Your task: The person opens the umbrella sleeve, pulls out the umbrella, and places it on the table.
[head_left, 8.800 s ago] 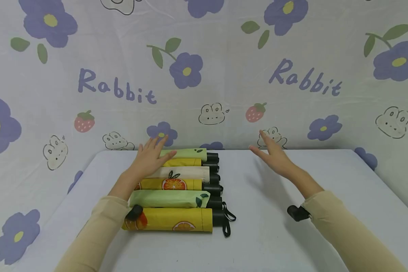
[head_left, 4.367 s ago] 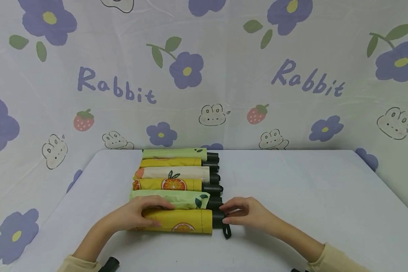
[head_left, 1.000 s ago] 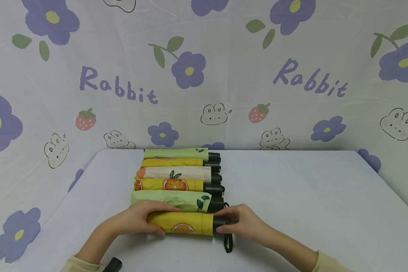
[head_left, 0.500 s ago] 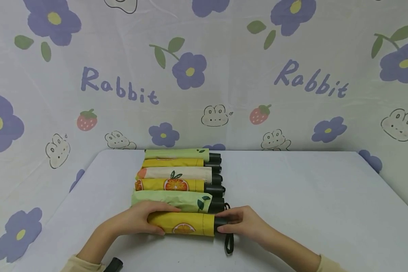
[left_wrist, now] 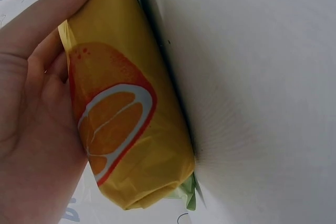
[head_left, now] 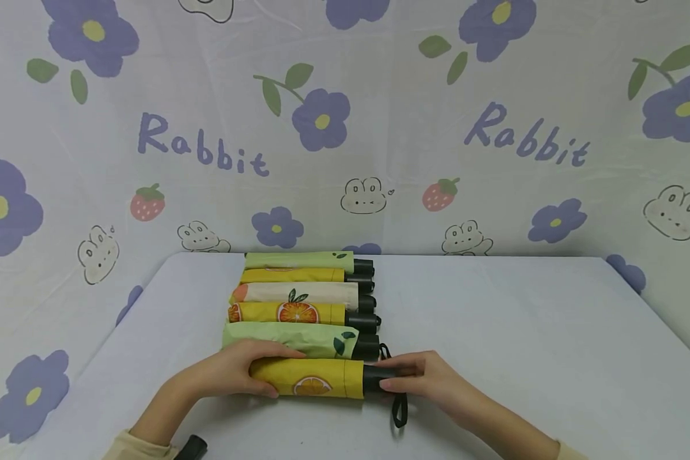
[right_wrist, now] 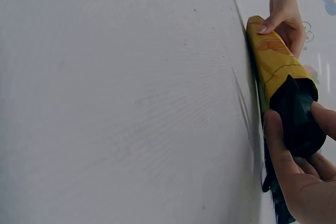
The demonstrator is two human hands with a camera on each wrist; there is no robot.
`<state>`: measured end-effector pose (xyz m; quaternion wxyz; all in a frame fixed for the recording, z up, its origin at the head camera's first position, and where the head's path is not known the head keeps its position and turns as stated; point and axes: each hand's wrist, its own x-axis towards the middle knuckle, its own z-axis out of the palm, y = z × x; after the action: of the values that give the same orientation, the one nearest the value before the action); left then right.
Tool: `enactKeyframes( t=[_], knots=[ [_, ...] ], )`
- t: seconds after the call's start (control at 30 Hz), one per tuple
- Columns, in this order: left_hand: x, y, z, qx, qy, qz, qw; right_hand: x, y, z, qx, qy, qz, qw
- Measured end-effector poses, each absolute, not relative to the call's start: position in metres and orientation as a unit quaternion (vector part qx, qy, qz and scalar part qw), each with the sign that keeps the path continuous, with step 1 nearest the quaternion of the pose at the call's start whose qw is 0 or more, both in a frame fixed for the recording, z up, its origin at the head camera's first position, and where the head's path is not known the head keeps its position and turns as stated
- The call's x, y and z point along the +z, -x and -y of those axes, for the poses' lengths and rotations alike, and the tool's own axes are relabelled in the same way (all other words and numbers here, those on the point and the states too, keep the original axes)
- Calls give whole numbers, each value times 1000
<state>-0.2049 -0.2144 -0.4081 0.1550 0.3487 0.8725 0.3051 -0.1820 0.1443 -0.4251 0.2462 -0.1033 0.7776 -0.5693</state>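
Note:
Nearest me in the head view lies a folded umbrella in a yellow sleeve point(head_left: 335, 378) printed with orange slices. My left hand point(head_left: 230, 369) grips the sleeve's left part, thumb in front and fingers over the top; the left wrist view shows its rounded end and my thumb point(left_wrist: 52, 9) across it. At the other end my right hand point(head_left: 431, 383) pinches the black handle point(head_left: 374, 378), which juts out of the sleeve. A black wrist strap point(head_left: 399, 412) hangs below that hand. In the right wrist view, fingers and thumb surround the dark handle point(right_wrist: 299, 119).
Behind it several folded umbrellas lie in a row, handles to the right: light green point(head_left: 299, 338), yellow point(head_left: 264, 312), cream point(head_left: 328, 292), then yellow and green ones. They rest on a white table point(head_left: 494, 319) before a rabbit-print cloth point(head_left: 379, 128).
My hands went from hovering to holding the front umbrella, which came slightly nearer me. Since half a second ago my right hand has moved right, and more black handle shows outside the sleeve.

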Motion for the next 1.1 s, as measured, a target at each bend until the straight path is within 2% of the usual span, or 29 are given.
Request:
enactKeyframes(
  t=[0.6,1.1],
  knots=[
    [-408,205,215,308,-349,-871,156,-420,179,-163,-581,99,-762,269],
    [-408,205,216,303,-353,-872,154,-414,175,-182,-578,93,-765,268]
  ],
)
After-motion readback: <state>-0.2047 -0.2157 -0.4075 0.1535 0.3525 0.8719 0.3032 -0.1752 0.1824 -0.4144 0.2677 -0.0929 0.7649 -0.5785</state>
